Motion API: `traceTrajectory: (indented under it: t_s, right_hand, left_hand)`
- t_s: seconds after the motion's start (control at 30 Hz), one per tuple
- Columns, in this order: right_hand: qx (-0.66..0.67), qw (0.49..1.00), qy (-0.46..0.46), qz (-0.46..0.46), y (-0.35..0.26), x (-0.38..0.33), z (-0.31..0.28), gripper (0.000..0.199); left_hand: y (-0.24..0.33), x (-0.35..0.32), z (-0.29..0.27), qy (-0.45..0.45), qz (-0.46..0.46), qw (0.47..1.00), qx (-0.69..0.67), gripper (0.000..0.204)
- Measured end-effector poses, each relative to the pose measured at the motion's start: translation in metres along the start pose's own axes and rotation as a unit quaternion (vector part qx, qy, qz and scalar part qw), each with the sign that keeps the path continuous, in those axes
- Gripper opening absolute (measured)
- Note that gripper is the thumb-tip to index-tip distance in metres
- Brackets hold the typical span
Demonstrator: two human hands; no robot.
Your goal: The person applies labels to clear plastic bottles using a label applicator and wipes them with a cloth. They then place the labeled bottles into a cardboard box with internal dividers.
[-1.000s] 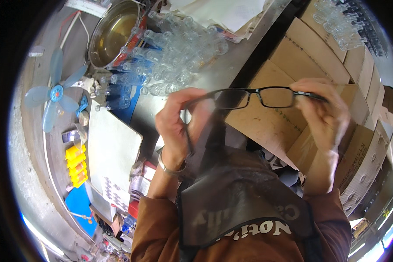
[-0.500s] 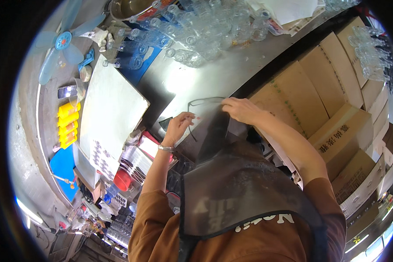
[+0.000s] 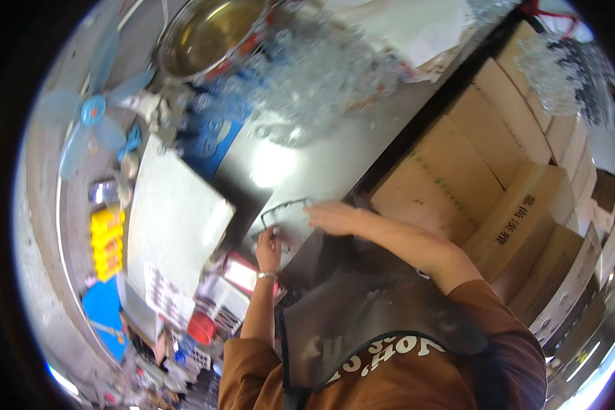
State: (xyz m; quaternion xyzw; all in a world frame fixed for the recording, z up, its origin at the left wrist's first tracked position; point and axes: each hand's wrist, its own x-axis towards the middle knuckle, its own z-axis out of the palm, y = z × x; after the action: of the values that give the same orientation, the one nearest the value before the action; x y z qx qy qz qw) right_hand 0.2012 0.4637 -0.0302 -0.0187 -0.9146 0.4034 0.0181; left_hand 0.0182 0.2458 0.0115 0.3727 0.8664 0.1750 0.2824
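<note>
A thin black strip (image 3: 285,203), bent at a corner, spans the gap between my hands above the bright work surface. It may be the trim of a see-through sheet or of my apron; blur keeps me from telling. My left hand (image 3: 268,251) is closed at the strip's near left end, fingertips pinched around a dark bit of it. My right hand (image 3: 336,219) reaches in from the right, fingers pointing left by the strip's other end. Motion smears those fingers, so their grip does not show. A dark translucent apron (image 3: 376,311) with black edging covers my front.
Many clear narrow-necked bottles (image 3: 321,68) crowd the metal table (image 3: 321,160). Behind them sits a steel basin (image 3: 212,37) of yellowish liquid. A white board (image 3: 174,205) and a blue fan (image 3: 93,109) are left, a red cup (image 3: 201,328) nearer me. Cardboard boxes (image 3: 444,184) line the right.
Both hands have come lower in the picture, the right also shifting left. The black strip has moved down-left with them and tilted. The whole view has shifted, bringing more of the basin in.
</note>
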Motion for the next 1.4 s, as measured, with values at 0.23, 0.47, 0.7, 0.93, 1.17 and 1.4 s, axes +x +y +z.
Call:
traceTrajectory:
  t_s: [0.23, 0.47, 0.7, 0.93, 1.17, 1.4]
  right_hand:
    - [-0.057, 0.997, -0.012, 0.052, -0.052, -0.075, -0.146, 0.011]
    - [-0.294, 0.937, 0.111, 0.150, -0.176, -0.254, -0.362, 0.013]
    - [-0.413, 0.728, 0.404, 0.369, -0.314, -0.493, -0.365, 0.052]
    - [-0.303, 0.594, 0.435, 0.605, -0.391, -0.610, -0.252, 0.097]
    - [-0.345, 0.526, 0.585, 0.511, -0.372, -0.607, -0.201, 0.033]
    - [-0.454, 0.482, 0.569, 0.488, -0.351, -0.615, -0.186, 0.019]
  left_hand:
    - [-0.021, -0.003, 0.013, 0.011, 0.037, 0.986, 0.161, 0.039]
    - [0.081, 0.026, -0.019, 0.097, 0.064, 0.971, 0.210, 0.024]
    - [0.342, 0.025, 0.037, 0.078, 0.383, 0.920, -0.029, 0.026]
    - [0.653, -0.213, 0.078, -0.137, 0.729, 0.642, -0.196, 0.037]
    - [0.723, -0.318, 0.200, -0.234, 0.867, 0.437, -0.060, 0.057]
    - [0.723, -0.304, 0.243, -0.215, 0.865, 0.404, -0.206, 0.026]
